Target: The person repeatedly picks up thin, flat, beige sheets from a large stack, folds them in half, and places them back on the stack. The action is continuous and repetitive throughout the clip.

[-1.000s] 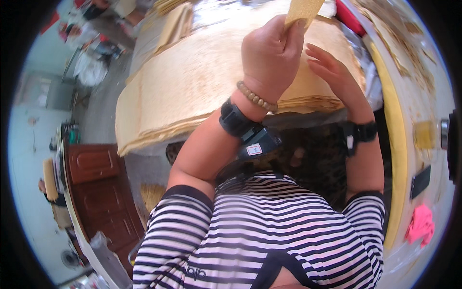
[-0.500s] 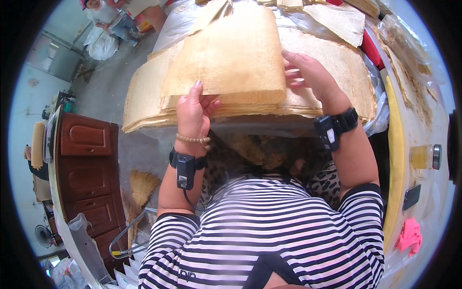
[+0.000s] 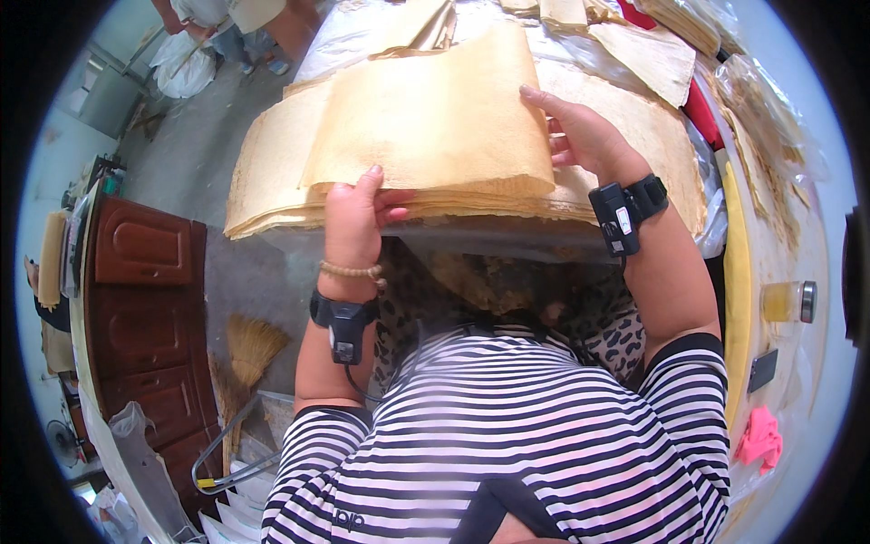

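One tan sheet, left grip pinching near edge, right grip wide alongside, jar holding yellow liquid

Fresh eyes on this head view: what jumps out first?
The broad tan sheet at top centre, with the left hand at its near edge and right hand at its right. Then the striped shirt, lower centre, and the crumpled pink item, lower right.

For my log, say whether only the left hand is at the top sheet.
No, the top sheet has the left hand at its near edge and the right hand at its right edge.
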Available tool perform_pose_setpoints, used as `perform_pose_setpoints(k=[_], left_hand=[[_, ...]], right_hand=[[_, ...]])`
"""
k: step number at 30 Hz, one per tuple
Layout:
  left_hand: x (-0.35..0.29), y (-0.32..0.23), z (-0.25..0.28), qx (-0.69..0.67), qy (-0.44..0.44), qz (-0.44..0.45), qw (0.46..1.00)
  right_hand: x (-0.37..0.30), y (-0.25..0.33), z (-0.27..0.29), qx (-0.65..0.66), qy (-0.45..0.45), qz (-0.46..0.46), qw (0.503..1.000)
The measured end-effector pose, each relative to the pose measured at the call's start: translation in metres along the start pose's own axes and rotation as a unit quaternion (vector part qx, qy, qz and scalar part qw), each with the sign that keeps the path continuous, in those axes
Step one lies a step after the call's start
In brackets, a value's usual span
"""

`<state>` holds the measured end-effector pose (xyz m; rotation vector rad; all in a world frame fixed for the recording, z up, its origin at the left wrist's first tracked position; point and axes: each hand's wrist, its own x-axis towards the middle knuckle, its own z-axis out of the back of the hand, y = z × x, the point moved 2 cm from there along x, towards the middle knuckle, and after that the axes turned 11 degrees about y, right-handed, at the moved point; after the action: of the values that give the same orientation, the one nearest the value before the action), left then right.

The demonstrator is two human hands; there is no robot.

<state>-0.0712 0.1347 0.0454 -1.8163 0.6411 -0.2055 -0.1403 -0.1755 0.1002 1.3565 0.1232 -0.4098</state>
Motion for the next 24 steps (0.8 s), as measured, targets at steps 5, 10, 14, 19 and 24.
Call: perform_pose_setpoints(k=[5, 10, 14, 19, 24], left_hand=[[0.0, -0.012, 0.023, 0.027, -0.036, -0.024, 0.999], [-0.027, -0.065, 0.054, 0.599, -0.298, -0.051, 0.741], [-0.046, -0.069, 0.015, 0.607, -0.168, -0.31, 0.712], [-0.011, -0.032, -0.049, 0.633, 0.11, -0.337, 0.688], [-0.004, -0.01, -0.059, 0.611, 0.104, -0.343, 0.706]], right_hand=[[-0.003, 0.01, -0.01, 0.027, 0.004, 0.014, 1.0], [0.003, 0.013, -0.006, 0.081, 0.049, -0.015, 0.995], [0.013, 0.013, -0.004, 0.175, 0.099, -0.048, 0.978], [0.015, 0.004, -0.004, 0.312, 0.153, -0.103, 0.932], [0.018, -0.007, -0.013, 0.436, 0.117, -0.114, 0.885]])
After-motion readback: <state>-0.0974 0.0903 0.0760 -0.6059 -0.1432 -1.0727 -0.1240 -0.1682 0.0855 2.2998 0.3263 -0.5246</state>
